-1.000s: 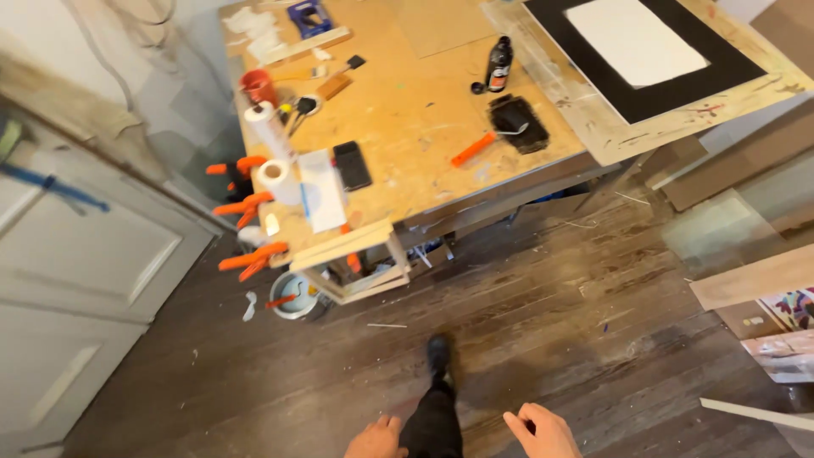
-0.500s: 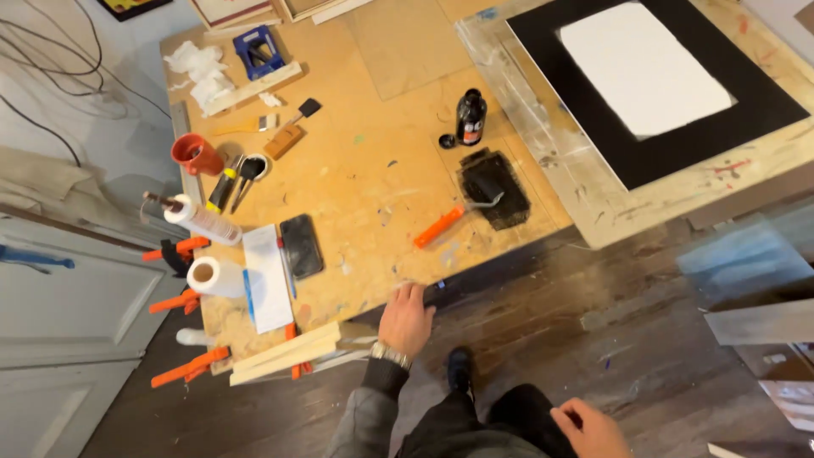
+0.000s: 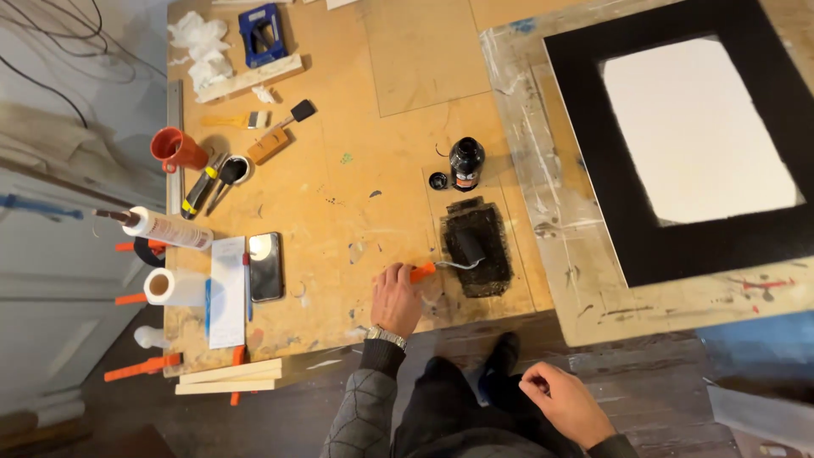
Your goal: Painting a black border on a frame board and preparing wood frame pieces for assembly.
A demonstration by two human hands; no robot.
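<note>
On plywood, orange-handled roller

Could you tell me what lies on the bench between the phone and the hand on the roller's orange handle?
In the head view, nothing: only bare, paint-stained plywood bench top separates the phone from the left hand on the paint roller.

Quick count: two hands, left and right. One small paint roller, one black tray, one dark bottle with one loose cap. One red cup, one phone, one caulk tube, one paper towel roll, two brushes, all on one counter.
</note>
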